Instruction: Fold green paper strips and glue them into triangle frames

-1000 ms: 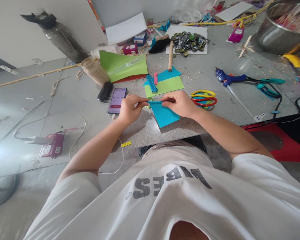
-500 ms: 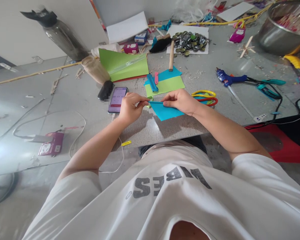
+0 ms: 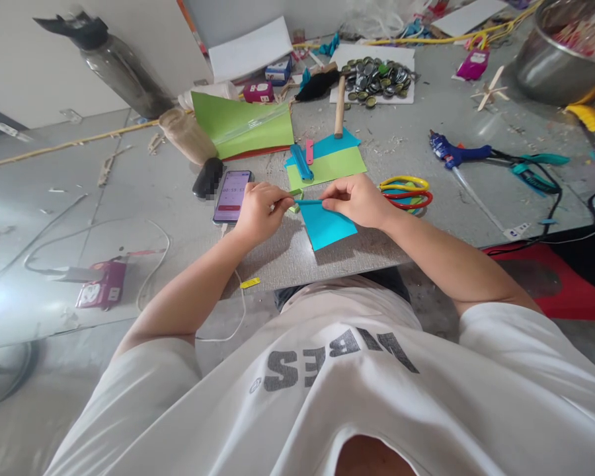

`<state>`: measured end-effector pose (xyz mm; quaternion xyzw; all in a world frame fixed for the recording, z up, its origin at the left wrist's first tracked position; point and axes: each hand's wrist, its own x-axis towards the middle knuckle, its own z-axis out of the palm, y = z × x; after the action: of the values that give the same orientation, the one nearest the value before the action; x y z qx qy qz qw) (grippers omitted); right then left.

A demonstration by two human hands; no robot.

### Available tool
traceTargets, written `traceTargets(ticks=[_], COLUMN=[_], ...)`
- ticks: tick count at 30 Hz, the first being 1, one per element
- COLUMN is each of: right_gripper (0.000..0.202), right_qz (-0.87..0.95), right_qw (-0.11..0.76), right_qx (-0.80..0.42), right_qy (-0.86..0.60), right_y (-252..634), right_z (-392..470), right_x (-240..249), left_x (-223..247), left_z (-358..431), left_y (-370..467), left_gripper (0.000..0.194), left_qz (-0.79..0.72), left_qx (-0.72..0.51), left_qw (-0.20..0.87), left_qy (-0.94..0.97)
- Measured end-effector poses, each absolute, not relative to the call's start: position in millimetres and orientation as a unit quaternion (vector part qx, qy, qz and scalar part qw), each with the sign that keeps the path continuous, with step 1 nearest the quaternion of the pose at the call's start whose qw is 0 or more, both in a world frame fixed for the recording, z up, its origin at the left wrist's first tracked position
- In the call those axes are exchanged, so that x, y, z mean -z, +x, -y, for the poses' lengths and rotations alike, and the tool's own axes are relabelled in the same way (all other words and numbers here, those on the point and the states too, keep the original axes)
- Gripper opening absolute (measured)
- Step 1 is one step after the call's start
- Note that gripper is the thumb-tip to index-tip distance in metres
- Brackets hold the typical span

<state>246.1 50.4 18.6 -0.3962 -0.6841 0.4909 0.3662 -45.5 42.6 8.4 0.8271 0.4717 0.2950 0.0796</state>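
Between my hands is a sheet of blue paper (image 3: 328, 228), its upper edge rolled into a thin tube and its lower part hanging flat. My left hand (image 3: 264, 210) pinches the left end of the roll. Thumb and fingers of my right hand (image 3: 354, 201) are closed on the roll farther right. Small green paper pieces (image 3: 296, 197) lie just beyond my left fingertips. Left of that hand rests a phone (image 3: 233, 198) with a timer on its screen. Scissors with yellow and red handles (image 3: 407, 192) lie right of my right hand.
Beyond my hands are a blue cutter (image 3: 301, 162), green card (image 3: 245, 125) and a wooden-handled tool (image 3: 340, 109). Bottle caps (image 3: 379, 79) are heaped farther back. A blue glue gun (image 3: 459, 153) and a metal pot (image 3: 558, 66) stand to the right, a dark bottle (image 3: 126, 73) at back left.
The loose part of the blue paper has swung down and left, so more of its face shows. Both hands keep their grip in nearly the same place.
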Motion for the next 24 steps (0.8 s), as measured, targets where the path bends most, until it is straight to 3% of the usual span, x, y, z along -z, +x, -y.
traceTargets(ticks=[8, 14, 24], right_gripper=[0.042, 0.039, 0.047], right_qz=[0.682, 0.638, 0.638], right_qw=[0.349, 0.339, 0.331], right_qx=[-0.499, -0.546, -0.569], right_qy=[-0.405, -0.423, -0.399], right_y=[246.0, 245.5, 245.0], right_z=[-52.1, -53.2, -50.0], right_x=[-20.4, -20.4, -18.6], left_x=[-12.2, -7.3, -5.3], left_z=[-41.6, -42.3, -43.0], left_y=[-44.4, -43.8, -44.4], left_gripper=[0.019, 0.014, 0.017], left_qz=[-0.49, -0.458, -0.453], left_qx=[-0.315, -0.381, -0.367], left_qw=[0.088, 0.083, 0.086], left_qy=[0.808, 0.799, 0.808])
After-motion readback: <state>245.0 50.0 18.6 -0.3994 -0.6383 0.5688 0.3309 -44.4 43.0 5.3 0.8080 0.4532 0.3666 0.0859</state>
